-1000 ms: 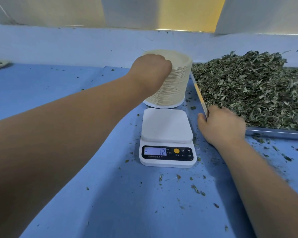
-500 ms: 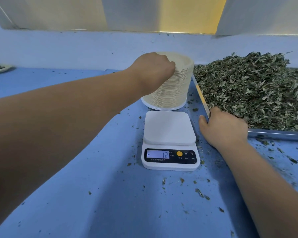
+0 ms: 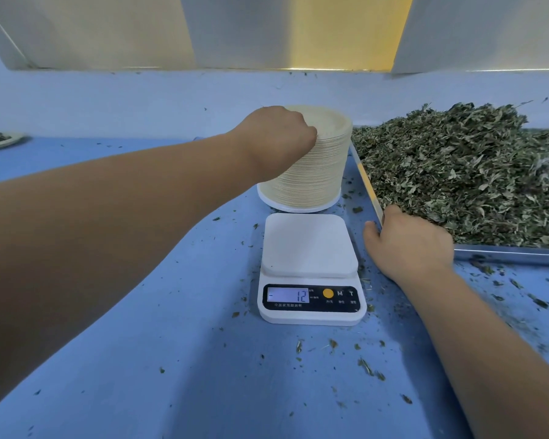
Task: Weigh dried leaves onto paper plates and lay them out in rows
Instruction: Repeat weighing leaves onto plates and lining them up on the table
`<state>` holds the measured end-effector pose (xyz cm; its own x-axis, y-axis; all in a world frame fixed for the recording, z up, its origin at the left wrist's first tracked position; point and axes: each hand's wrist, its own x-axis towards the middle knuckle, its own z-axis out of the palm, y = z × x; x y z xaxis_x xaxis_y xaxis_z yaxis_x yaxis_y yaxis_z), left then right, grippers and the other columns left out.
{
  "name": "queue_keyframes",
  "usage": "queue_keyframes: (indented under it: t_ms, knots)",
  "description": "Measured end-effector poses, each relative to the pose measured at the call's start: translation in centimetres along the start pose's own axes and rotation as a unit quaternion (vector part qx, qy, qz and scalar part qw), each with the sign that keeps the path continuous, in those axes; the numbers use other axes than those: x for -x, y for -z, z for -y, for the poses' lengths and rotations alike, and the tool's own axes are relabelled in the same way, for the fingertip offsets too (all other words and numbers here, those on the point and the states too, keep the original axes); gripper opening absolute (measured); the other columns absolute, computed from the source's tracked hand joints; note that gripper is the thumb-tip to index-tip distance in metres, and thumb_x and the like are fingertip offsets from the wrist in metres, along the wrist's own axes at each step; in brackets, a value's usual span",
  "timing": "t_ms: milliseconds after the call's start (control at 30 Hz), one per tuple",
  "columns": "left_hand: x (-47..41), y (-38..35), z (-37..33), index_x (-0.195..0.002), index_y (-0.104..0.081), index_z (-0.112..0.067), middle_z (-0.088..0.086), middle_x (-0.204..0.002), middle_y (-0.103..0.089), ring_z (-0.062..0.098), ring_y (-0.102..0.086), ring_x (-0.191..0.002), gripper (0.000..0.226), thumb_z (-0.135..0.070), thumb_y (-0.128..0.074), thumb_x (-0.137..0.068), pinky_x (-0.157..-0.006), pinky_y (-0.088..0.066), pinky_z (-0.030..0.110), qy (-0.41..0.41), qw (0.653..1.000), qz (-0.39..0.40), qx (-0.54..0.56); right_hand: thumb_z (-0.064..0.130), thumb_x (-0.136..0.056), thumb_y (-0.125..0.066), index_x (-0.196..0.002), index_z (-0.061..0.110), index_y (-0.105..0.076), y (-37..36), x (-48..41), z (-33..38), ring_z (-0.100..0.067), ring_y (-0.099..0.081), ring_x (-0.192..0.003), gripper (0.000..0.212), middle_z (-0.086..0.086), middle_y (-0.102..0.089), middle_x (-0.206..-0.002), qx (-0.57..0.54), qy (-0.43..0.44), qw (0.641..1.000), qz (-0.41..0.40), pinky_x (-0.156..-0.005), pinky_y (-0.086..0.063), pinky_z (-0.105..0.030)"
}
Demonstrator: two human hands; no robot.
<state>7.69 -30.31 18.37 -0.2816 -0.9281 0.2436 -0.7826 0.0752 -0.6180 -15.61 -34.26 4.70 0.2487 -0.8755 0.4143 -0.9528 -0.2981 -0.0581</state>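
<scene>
Closest to me is just blue table (image 3: 203, 375) with leaf crumbs scattered about. Then the scale (image 3: 309, 248), platform bare, display (image 3: 288, 295) showing minus 12. I read that as tared for a plate, so one plate down should put it near zero. Worth checking before any leaves go on.

My right hand (image 3: 409, 245) is just beside the scale, fingers bent over the near corner of the tray (image 3: 507, 253), thumb on the outside, holding it.

Right behind the scale is the stack of paper plates (image 3: 314, 172), and my left hand (image 3: 276, 137) is curled over its top rim on the near-left side. My fingertips are hidden behind my knuckles, so I can't tell if I've got one plate peeled or several. That's the fiddly bit imo: work the edge so only the top one comes off, lift straight up so the stack doesn't tip toward the tray, then centre it on the platform.

The dried leaves (image 3: 473, 172) are heaped in the tray on the right, none on the scale yet. Far left there's one filled plate (image 3: 0, 142) near the frame edge.
</scene>
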Motion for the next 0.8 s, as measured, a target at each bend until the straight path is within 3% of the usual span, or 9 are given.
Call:
queue_keyframes:
  t_ms: [100, 200, 300, 367, 433, 500, 600, 700, 800]
  knots:
    - [-0.4, 0.0, -0.4, -0.142, -0.042, -0.001, 0.007, -0.074, -0.044, 0.027, -0.041, -0.062, 0.055, 0.005, -0.049, -0.088, -0.05, -0.029, 0.037, -0.012, 1.0, -0.009, -0.013, 0.048, -0.101, -0.041, -0.092, 0.014, -0.044, -0.1, 0.0, 0.0, -0.018, -0.043, -0.047, 0.035, 0.0, -0.051, -0.059, 0.014, 0.003, 1.0, -0.002, -0.051, -0.026, -0.027]
    - [-0.6, 0.1, -0.6, -0.147, -0.033, -0.003, 0.005, -0.067, -0.035, 0.022, -0.028, -0.053, 0.065, 0.006, -0.053, -0.086, -0.046, -0.018, 0.033, -0.018, 0.999, -0.035, -0.011, 0.049, -0.1, -0.041, -0.091, 0.015, -0.044, -0.2, -0.1, 0.0, -0.017, -0.044, -0.047, 0.035, 0.001, -0.051, -0.058, 0.015, 0.005, 1.0, -0.007, -0.048, -0.023, -0.026]
    - [-0.6, 0.0, -0.5, -0.141, -0.037, -0.003, 0.007, -0.077, -0.035, 0.026, -0.034, -0.061, 0.061, 0.009, -0.053, -0.083, -0.05, -0.021, 0.035, 0.012, 0.996, -0.086, 0.031, 0.049, -0.1, -0.041, -0.09, 0.015, -0.044, -0.3, -0.1, -0.1, -0.017, -0.043, -0.046, 0.036, 0.001, -0.05, -0.057, 0.015, 0.006, 1.0, -0.011, -0.048, -0.022, -0.026]
    - [-0.5, -0.3, -0.4, -0.122, -0.048, -0.005, 0.008, -0.087, -0.036, 0.029, -0.038, -0.073, 0.044, 0.009, -0.051, -0.08, -0.056, -0.027, 0.038, 0.091, 0.983, -0.121, 0.103, 0.05, -0.1, -0.041, -0.09, 0.015, -0.044, -0.3, -0.2, -0.1, -0.017, -0.043, -0.046, 0.036, 0.001, -0.05, -0.057, 0.014, 0.006, 1.0, -0.011, -0.048, -0.022, -0.026]
    - [0.0, -0.8, -0.8, -0.098, -0.05, -0.009, 0.007, -0.089, -0.041, 0.032, -0.043, -0.079, 0.026, 0.006, -0.048, -0.077, -0.061, -0.03, 0.039, 0.211, 0.946, -0.156, 0.19, 0.05, -0.1, -0.041, -0.09, 0.015, -0.043, -0.2, -0.1, -0.1, -0.017, -0.043, -0.047, 0.036, 0.001, -0.05, -0.058, 0.012, 0.007, 1.0, -0.009, -0.048, -0.022, -0.026]
    - [0.7, -1.8, -1.6, -0.088, -0.052, -0.012, 0.006, -0.091, -0.049, 0.029, -0.047, -0.083, 0.023, 0.004, -0.042, -0.074, -0.065, -0.033, 0.037, 0.313, 0.876, -0.211, 0.301, 0.05, -0.1, -0.041, -0.09, 0.015, -0.043, -0.2, -0.1, -0.1, -0.017, -0.042, -0.047, 0.036, 0.001, -0.05, -0.059, 0.013, 0.006, 1.0, -0.009, -0.048, -0.022, -0.027]
    - [2.1, -2.8, -3.3, -0.085, -0.063, -0.007, 0.006, -0.099, -0.06, 0.021, -0.055, -0.088, 0.027, 0.006, -0.043, -0.074, -0.072, -0.042, 0.03, 0.337, 0.767, -0.334, 0.431, 0.049, -0.1, -0.041, -0.089, 0.015, -0.043, -0.2, -0.1, 0.0, -0.017, -0.042, -0.047, 0.036, 0.001, -0.05, -0.059, 0.015, 0.004, 1.0, -0.011, -0.048, -0.023, -0.026]
    - [4.0, -3.1, -5.2, -0.082, -0.069, -0.005, 0.006, -0.108, -0.062, 0.017, -0.058, -0.099, 0.024, 0.009, -0.051, -0.077, -0.081, -0.043, 0.019, 0.292, 0.738, -0.407, 0.452, 0.043, -0.098, -0.042, -0.085, 0.015, -0.043, -0.2, 0.0, -0.1, -0.017, -0.04, -0.047, 0.031, 0.001, -0.048, -0.059, -0.007, 0.0, 1.0, -0.016, -0.049, -0.021, -0.026]
    - [6.0, -3.6, -6.8, -0.08, -0.073, -0.006, 0.006, -0.1, -0.06, 0.023, -0.058, -0.095, 0.025, 0.012, -0.057, -0.076, -0.077, -0.046, 0.028, 0.283, 0.735, -0.434, 0.438, 0.038, -0.094, -0.044, -0.088, 0.016, -0.047, -0.1, 0.1, -0.2, -0.017, -0.037, -0.047, 0.024, 0.003, -0.048, -0.06, -0.021, -0.001, 1.0, -0.013, -0.051, -0.023, -0.027]
